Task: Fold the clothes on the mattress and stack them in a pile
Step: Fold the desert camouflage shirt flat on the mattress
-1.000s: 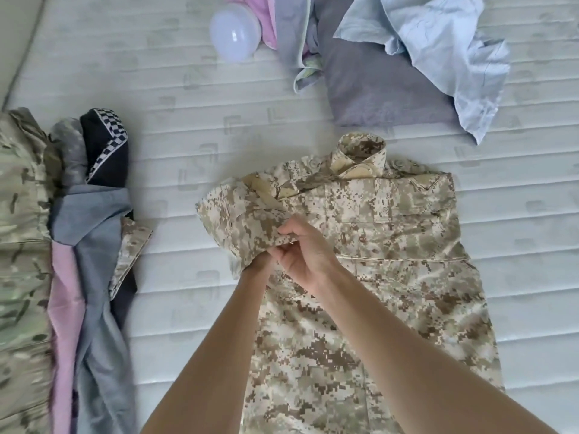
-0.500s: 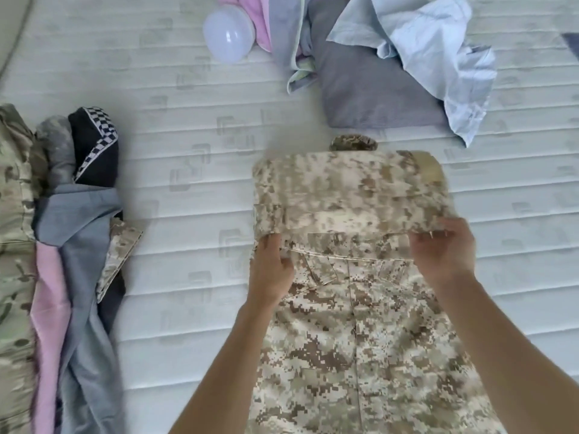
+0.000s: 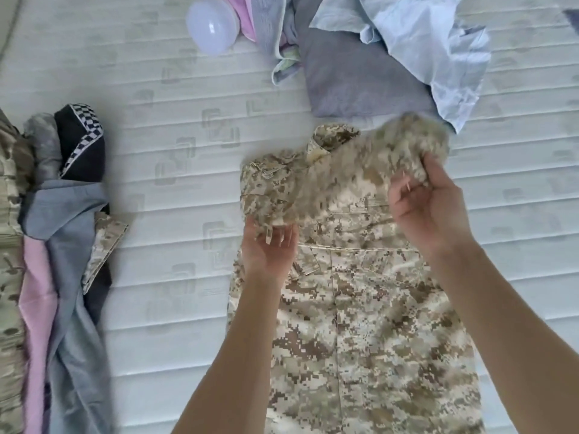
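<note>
head view: a desert camouflage jacket (image 3: 360, 324) lies flat on the white quilted mattress (image 3: 188, 189), its long axis running from the near edge away from the person, collar (image 3: 335, 137) pointing to the far side. a sleeve (image 3: 338, 180) is drawn crosswise over the chest, left to right, its right end lifted and blurred. the left hand (image 3: 269, 249) pinches the sleeve's lower left edge, fingers curled on the cloth. the right hand (image 3: 429, 208) grips the raised right end, fingers bent round it. a pile of clothes (image 3: 56, 245) sits at the left edge, well apart. unfolded garments (image 3: 376, 51) and a white bulb (image 3: 213, 26) lie at the far side.
</note>
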